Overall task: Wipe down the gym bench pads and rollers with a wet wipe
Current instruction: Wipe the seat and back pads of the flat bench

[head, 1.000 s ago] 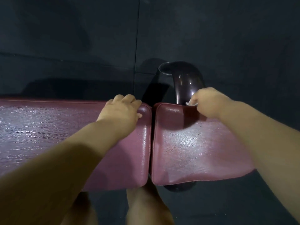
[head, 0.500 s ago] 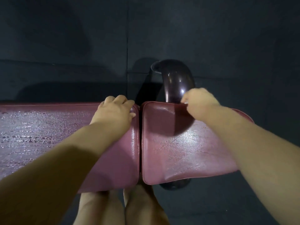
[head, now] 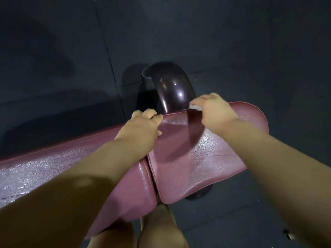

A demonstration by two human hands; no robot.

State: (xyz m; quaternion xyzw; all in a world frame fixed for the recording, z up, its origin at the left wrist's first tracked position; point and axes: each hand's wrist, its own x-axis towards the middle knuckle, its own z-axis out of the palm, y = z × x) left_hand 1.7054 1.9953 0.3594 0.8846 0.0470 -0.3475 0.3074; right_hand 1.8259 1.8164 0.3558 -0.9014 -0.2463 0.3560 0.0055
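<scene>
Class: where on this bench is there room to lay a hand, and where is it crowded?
Free: the seat pad between left arm and right arm; the long pad left of the left arm. Crowded: the far edge: left hand, right hand, wipe, tube.

No text, label, brand or number can be read anywhere, neither on the pads (head: 206,158), the dark frame (head: 172,86) nor the floor (head: 232,42).

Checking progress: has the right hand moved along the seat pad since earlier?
No: right hand stays at the far edge of the seat pad, beside the curved tube.
</scene>
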